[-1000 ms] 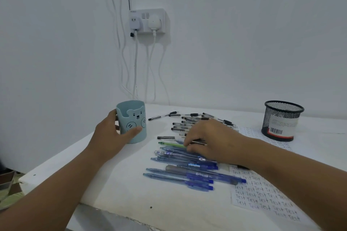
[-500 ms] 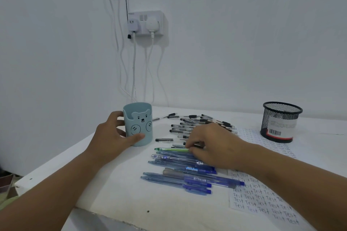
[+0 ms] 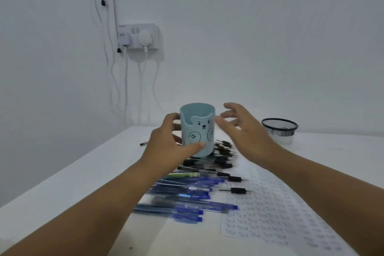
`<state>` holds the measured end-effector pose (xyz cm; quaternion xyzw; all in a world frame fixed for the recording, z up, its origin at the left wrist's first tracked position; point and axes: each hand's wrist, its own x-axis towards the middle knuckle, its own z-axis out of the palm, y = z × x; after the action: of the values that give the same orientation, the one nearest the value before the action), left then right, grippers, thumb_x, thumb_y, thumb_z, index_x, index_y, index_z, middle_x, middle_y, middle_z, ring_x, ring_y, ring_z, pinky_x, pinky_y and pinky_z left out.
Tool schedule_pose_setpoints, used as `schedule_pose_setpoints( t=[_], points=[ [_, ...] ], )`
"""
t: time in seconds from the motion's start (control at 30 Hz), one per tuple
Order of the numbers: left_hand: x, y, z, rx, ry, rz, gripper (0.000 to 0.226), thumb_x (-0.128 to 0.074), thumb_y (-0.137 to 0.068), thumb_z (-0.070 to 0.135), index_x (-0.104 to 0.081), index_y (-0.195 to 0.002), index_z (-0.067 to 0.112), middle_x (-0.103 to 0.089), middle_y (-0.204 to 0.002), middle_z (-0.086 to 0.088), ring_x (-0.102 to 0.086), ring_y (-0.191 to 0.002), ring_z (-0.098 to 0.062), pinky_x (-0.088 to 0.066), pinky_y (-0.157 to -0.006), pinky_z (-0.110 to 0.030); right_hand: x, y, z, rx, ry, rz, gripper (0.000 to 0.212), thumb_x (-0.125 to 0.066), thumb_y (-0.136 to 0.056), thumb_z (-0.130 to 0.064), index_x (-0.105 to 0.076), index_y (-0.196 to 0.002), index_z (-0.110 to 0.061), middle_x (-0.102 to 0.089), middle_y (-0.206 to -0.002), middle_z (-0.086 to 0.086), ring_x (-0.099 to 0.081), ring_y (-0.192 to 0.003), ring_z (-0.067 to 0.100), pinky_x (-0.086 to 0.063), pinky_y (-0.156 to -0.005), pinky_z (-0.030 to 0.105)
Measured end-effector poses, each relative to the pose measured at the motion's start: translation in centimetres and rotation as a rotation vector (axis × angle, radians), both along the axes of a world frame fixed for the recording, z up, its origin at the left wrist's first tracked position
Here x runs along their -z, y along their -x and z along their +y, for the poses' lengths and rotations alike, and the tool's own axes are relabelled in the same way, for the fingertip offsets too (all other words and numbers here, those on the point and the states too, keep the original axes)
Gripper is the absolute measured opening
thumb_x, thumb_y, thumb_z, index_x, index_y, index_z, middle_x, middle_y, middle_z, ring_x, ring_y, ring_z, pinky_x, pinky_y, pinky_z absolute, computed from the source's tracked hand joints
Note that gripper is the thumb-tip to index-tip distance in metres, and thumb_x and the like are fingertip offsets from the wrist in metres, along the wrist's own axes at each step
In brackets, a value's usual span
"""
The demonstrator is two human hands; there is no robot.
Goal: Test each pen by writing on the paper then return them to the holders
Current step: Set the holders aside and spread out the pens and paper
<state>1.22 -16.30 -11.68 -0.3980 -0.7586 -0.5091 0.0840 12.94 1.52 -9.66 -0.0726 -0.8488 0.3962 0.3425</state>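
Observation:
My left hand grips the light blue bear-faced pen holder, held just above the pens, thumb across its front. My right hand hovers beside the holder's right side with fingers spread and holds nothing. Below lie several blue pens in a row, a green pen and several black pens further back. One black pen lies on the sheet of paper, which is covered with rows of the word "Test".
A black mesh holder stands at the back right of the white table. A lone black pen lies at the left. A wall socket with plugged cables hangs behind. The table's left edge drops off.
My left hand has lifted the blue holder and carried it right, over the pens. My right hand has left the pens and risen open beside the holder. The camera has tilted.

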Motion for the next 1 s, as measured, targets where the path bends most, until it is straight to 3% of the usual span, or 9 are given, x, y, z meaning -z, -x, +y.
schedule_pose_setpoints(
  t=[0.13,0.23,0.3,0.43,0.57,0.73,0.93,1.0],
  points=[
    [-0.4,-1.1,5.4,0.059,0.043,-0.064,0.087,-0.090,-0.073,0.032,-0.033,-0.139,0.034,-0.059,-0.114,0.016,-0.068,-0.082,0.001,-0.051,-0.056,-0.013,0.6,-3.9,7.1,0.302,-0.199,0.199,0.045,-0.077,-0.085,-0.030,-0.055,-0.124,-0.027,-0.053,-0.123,-0.012,-0.054,-0.107,0.011,-0.045,-0.090,0.028],
    [-0.3,-1.6,9.1,0.075,0.074,-0.079,0.087,-0.089,-0.074,0.030,-0.032,-0.139,0.032,-0.058,-0.119,0.009,-0.068,-0.093,-0.008,-0.051,-0.059,-0.015,2.1,-6.4,11.6,0.392,-0.251,0.125,0.060,-0.087,-0.074,-0.027,-0.054,-0.124,-0.026,-0.046,-0.130,-0.004,-0.044,-0.122,0.015,-0.039,-0.102,0.025],
    [0.0,-1.7,11.3,0.068,0.113,-0.074,0.084,-0.089,-0.074,0.031,-0.032,-0.135,0.030,-0.057,-0.115,0.009,-0.066,-0.099,-0.013,-0.052,-0.065,-0.018,3.7,-7.2,13.0,0.380,-0.145,0.023,0.073,-0.090,-0.070,-0.034,-0.050,-0.132,-0.029,-0.042,-0.133,-0.008,-0.042,-0.124,0.012,-0.037,-0.108,0.030],
    [1.1,-0.9,14.0,-0.005,0.215,-0.061,0.085,-0.084,-0.060,0.052,-0.028,-0.122,0.036,-0.055,-0.104,0.015,-0.058,-0.111,-0.026,-0.057,-0.089,-0.047,6.0,-7.1,14.0,0.289,0.057,-0.092,0.078,-0.086,-0.075,-0.040,-0.037,-0.136,-0.041,-0.050,-0.132,-0.008,-0.057,-0.113,0.017,-0.049,-0.098,0.041],
    [1.2,-1.0,16.0,-0.013,0.273,-0.039,0.085,-0.085,-0.062,0.054,-0.027,-0.120,0.034,-0.053,-0.103,0.013,-0.055,-0.117,-0.029,-0.053,-0.096,-0.052,5.4,-6.6,15.0,0.274,0.085,0.001,0.063,-0.081,-0.083,-0.026,-0.038,-0.129,-0.034,-0.060,-0.120,0.000,-0.067,-0.090,0.015,-0.059,-0.073,0.035],
    [1.1,-2.1,18.4,0.023,0.302,-0.015,0.084,-0.087,-0.065,0.055,-0.028,-0.121,0.031,-0.054,-0.105,0.013,-0.056,-0.115,-0.028,-0.055,-0.092,-0.049,5.3,-8.3,16.6,0.372,0.091,0.027,0.064,-0.081,-0.082,-0.024,-0.037,-0.128,-0.031,-0.059,-0.115,-0.001,-0.066,-0.086,0.017,-0.053,-0.069,0.029],
    [1.6,-2.8,19.9,0.053,0.318,-0.063,0.081,-0.089,-0.069,0.047,-0.029,-0.121,0.026,-0.057,-0.116,0.000,-0.060,-0.106,-0.024,-0.058,-0.077,-0.036,5.6,-8.8,17.2,0.360,0.152,0.017,0.072,-0.079,-0.085,-0.019,-0.032,-0.139,-0.028,-0.057,-0.122,-0.001,-0.064,-0.095,0.014,-0.051,-0.072,0.026],
    [1.7,-2.8,20.2,0.058,0.322,-0.071,0.080,-0.089,-0.071,0.043,-0.029,-0.121,0.026,-0.057,-0.117,-0.001,-0.060,-0.104,-0.022,-0.053,-0.065,-0.026,5.7,-8.5,17.1,0.360,0.159,0.018,0.074,-0.078,-0.086,-0.019,-0.031,-0.142,-0.027,-0.057,-0.126,-0.001,-0.064,-0.098,0.014,-0.052,-0.077,0.028]
  ],
)
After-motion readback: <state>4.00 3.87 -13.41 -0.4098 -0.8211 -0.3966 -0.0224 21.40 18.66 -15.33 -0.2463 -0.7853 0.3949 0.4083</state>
